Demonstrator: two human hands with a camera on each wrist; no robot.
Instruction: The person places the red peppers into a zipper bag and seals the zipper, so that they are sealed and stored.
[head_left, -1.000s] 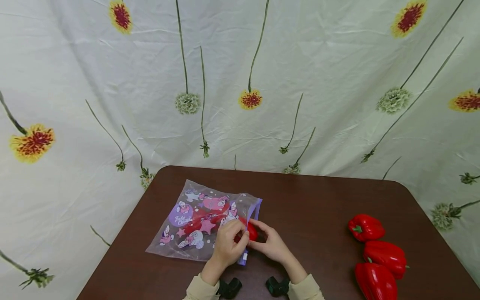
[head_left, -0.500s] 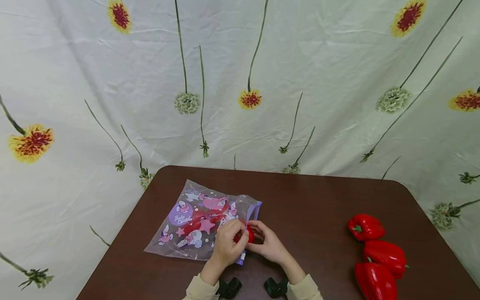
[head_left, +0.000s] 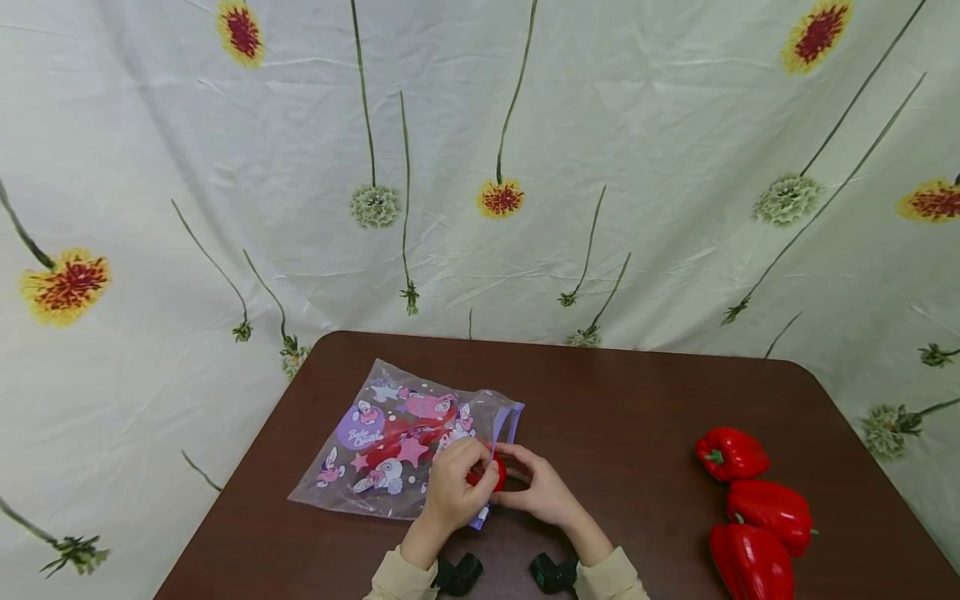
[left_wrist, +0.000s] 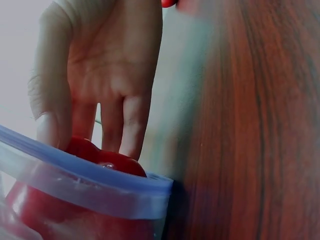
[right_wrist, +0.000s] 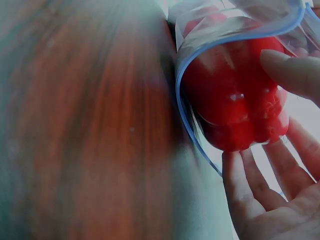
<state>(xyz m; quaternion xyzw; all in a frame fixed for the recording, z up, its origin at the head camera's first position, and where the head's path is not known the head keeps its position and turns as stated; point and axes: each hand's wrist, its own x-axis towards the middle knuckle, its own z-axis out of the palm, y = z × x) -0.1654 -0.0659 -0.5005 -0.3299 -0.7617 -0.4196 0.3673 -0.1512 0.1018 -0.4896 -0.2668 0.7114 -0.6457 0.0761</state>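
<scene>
A clear printed zip bag (head_left: pixel 322 497) with a purple rim lies at the table's left, a red shape (head_left: pixel 393 448) showing through its plastic. At its mouth, my left hand (head_left: pixel 456 483) pinches the rim. My right hand (head_left: pixel 542 492) holds a red bell pepper (head_left: pixel 501 472) from the right, thumb on one side and fingers on the other. In the right wrist view the pepper (right_wrist: pixel 230 97) is partly inside the blue-purple rim (right_wrist: pixel 186 65), its lobed end facing out. The left wrist view shows its end (left_wrist: pixel 117 161) poking out above the rim, against the right hand's fingers.
Several things border the work: three red bell peppers (head_left: pixel 768 512) lie grouped at the table's right side. The dark brown table (head_left: pixel 615 417) has rounded far corners. Behind it hangs a white cloth (head_left: pixel 675 150) with printed flowers.
The pepper has slid leftward and further into the bag's mouth, so less red shows between the hands. My right hand has shifted slightly left with it; the left hand keeps its pinch.
</scene>
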